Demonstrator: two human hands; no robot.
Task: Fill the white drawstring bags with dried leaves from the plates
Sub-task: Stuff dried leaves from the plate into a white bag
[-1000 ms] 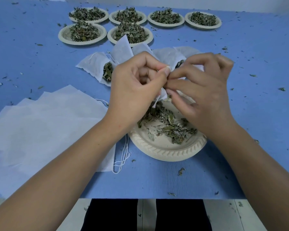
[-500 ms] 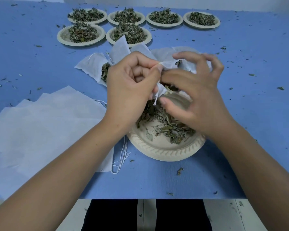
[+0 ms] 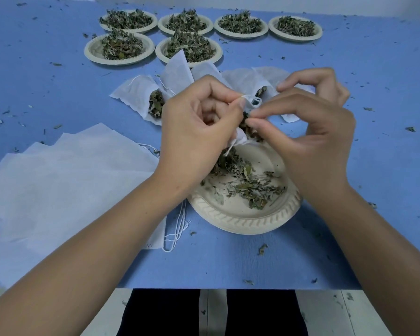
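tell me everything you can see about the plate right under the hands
The round cream paper-like plate has a rope-patterned embossed rim and lies flat on the blue table near its front edge. Loose dried green leaves cover its middle thinly, with bare patches. The left hand and right hand hold a small white drawstring bag above its far side, hiding that rim.

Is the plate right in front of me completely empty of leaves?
No, the near plate holds a loose scatter of dried leaves across its middle.
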